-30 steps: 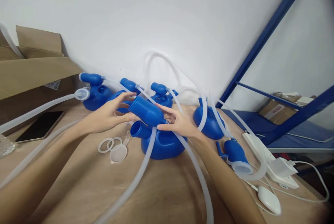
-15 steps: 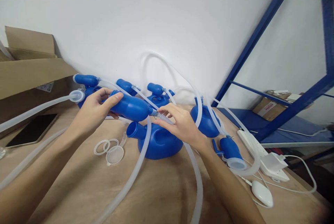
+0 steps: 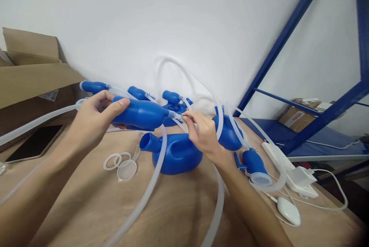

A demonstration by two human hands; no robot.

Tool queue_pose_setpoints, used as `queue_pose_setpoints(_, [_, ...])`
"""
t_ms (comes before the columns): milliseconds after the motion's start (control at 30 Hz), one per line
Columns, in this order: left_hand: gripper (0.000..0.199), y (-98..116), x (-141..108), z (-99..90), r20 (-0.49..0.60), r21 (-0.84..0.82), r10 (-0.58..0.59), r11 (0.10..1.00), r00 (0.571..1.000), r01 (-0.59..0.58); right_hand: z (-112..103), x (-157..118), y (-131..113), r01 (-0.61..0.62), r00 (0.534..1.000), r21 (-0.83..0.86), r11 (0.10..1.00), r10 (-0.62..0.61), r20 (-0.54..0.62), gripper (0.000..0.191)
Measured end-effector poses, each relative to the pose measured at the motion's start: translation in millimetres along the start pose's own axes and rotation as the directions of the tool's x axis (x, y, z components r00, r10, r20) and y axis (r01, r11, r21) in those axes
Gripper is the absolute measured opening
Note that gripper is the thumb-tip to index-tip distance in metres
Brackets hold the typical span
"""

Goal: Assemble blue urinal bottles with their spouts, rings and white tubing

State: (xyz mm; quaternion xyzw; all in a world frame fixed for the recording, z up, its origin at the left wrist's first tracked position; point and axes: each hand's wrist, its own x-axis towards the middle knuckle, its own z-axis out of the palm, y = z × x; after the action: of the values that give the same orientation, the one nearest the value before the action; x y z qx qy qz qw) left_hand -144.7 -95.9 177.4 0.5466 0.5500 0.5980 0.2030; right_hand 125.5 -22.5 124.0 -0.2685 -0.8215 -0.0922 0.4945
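Note:
My left hand (image 3: 98, 114) is wrapped round a blue plastic urinal head (image 3: 141, 113), holding it on its side above the table. Its narrow nozzle points right, into the end of a translucent hose (image 3: 173, 115). At that joint, my right hand (image 3: 201, 130) pinches a small metal hose clamp (image 3: 181, 116) between thumb and forefinger. Just below stands a blue jug (image 3: 180, 154) with an uncapped mouth facing left; another translucent hose (image 3: 155, 176) crosses in front of it. To its left lie a clear cap (image 3: 127, 171) and thin white rings (image 3: 109, 162).
Several similar blue heads with hoses rest along the wall, one blue head (image 3: 255, 166) lying at right. A phone (image 3: 34, 143) and cardboard box (image 3: 34, 74) are at left. On the right are a power strip (image 3: 302, 185), a white charging case (image 3: 288, 211) and a blue shelf frame (image 3: 288, 47).
My right hand has shifted slightly right and up, from the hose to a pinch on the clamp. The clamp has moved away from the nozzle along the hose. My left hand has moved slightly left.

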Motion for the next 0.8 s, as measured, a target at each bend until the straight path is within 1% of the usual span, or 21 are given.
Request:
queue_pose_setpoints(33, [0.044,0.1,0.0,-0.7,-0.016,0.003,0.007,1.000,1.000,-0.007,-2.5,2.2,-0.4,-0.048,0.998,0.033,0.998,0.046,0.043,0.017])
queue_pose_setpoints(100, [0.043,-0.1,-0.3,-1.3,0.004,0.006,0.019,1.000,1.000,-0.019,-7.6,5.8,-2.3,-0.163,0.975,0.081,0.983,0.148,0.164,0.016])
queue_pose_setpoints(167, [0.044,-0.3,-1.3,-0.7,0.050,-0.011,0.034,0.999,0.998,-0.033,-12.0,7.8,-5.4,-0.260,0.940,0.108,0.960,0.226,0.256,0.023])
queue_pose_setpoints(200, [0.047,-0.3,-2.0,-0.1,0.066,-0.025,0.039,0.999,0.997,-0.037,-13.6,8.2,-7.2,-0.277,0.931,0.121,0.953,0.235,0.280,0.030])
queue_pose_setpoints(267, [0.054,0.2,-3.7,1.5,0.077,-0.050,0.057,0.997,0.995,-0.053,-15.2,8.1,-10.7,-0.253,0.934,0.150,0.956,0.201,0.296,0.043])
queue_pose_setpoints(333, [0.061,1.3,-5.8,3.2,0.088,-0.054,0.089,0.995,0.992,-0.084,-15.0,7.9,-13.9,-0.211,0.944,0.174,0.962,0.155,0.290,0.050])
queue_pose_setpoints(367, [0.061,2.0,-7.0,3.9,0.104,-0.048,0.104,0.994,0.989,-0.100,-14.5,7.9,-15.2,-0.200,0.946,0.182,0.963,0.142,0.291,0.049])
queue_pose_setpoints(433, [0.056,3.0,-9.7,4.9,0.138,-0.021,0.125,0.992,0.983,-0.123,-13.8,8.4,-16.8,-0.196,0.949,0.195,0.961,0.136,0.285,0.042])
queue_pose_setpoints(533, [0.048,2.6,-13.8,5.0,0.178,0.033,0.148,0.987,0.973,-0.156,-16.1,10.0,-15.6,-0.164,0.974,0.218,0.962,0.123,0.188,0.031])
queue_pose_setpoints(600, [0.048,1.7,-15.7,4.6,0.197,0.130,0.165,0.973,0.966,-0.193,-20.1,11.2,-12.7,-0.109,0.988,0.217,0.970,0.081,0.134,0.034])
queue_pose_setpoints(700, [0.049,2.3,-16.7,4.0,0.210,0.310,0.189,0.918,0.959,-0.248,-25.4,12.0,-7.9,-0.011,0.985,0.211,0.977,-0.026,0.171,0.043])
queue_pose_setpoints(767, [0.048,4.6,-16.9,3.2,0.256,0.342,0.238,0.884,0.937,-0.318,-26.0,11.4,-5.7,0.032,0.981,0.216,0.976,-0.072,0.179,0.042])
queue_pose_setpoints(800, [0.047,5.9,-17.3,2.2,0.289,0.326,0.285,0.868,0.914,-0.374,-25.5,10.5,-4.9,0.058,0.981,0.209,0.976,-0.094,0.167,0.039])
